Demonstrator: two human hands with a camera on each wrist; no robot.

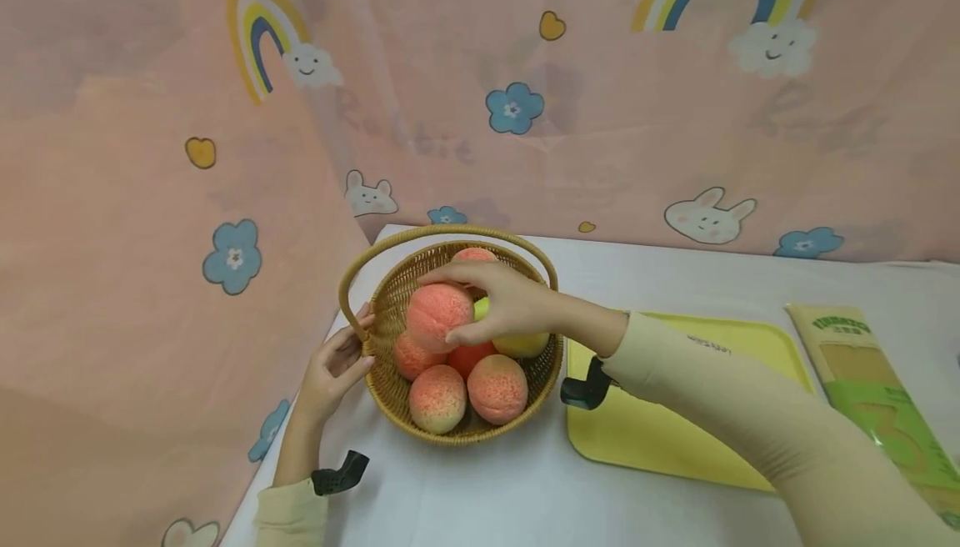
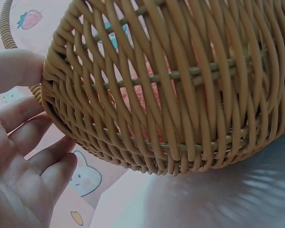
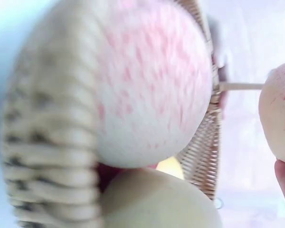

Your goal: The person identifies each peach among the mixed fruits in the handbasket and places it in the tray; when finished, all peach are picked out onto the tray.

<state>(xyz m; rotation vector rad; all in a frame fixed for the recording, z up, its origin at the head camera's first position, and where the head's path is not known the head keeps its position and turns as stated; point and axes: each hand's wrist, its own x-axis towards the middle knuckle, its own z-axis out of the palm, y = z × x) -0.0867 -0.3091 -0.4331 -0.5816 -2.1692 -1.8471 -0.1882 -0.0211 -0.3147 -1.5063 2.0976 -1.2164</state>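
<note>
A round wicker basket [image 1: 467, 439] with an arched handle holds several peaches, among them a peach [image 1: 498, 388] near its front rim. Above the others, my right hand [image 1: 506, 301] grips a pink peach [image 1: 439, 318] between thumb and fingers; the same peach [image 3: 280, 114] shows at the right edge of the right wrist view. At the basket's left side my left hand [image 1: 330, 372] holds the rim by the handle's base. The left wrist view has the thumb and fingers of the left hand [image 2: 28, 142] about the wicker edge. A yellow fruit [image 1: 522, 344] lies partly under the right wrist.
To the right of the basket lies a yellow tray [image 1: 675, 447], partly covered by the right forearm. Beyond it is a flat green and tan package [image 1: 870, 388]. A patterned pink cloth [image 1: 600, 113] hangs behind and left of the white table [image 1: 480, 497].
</note>
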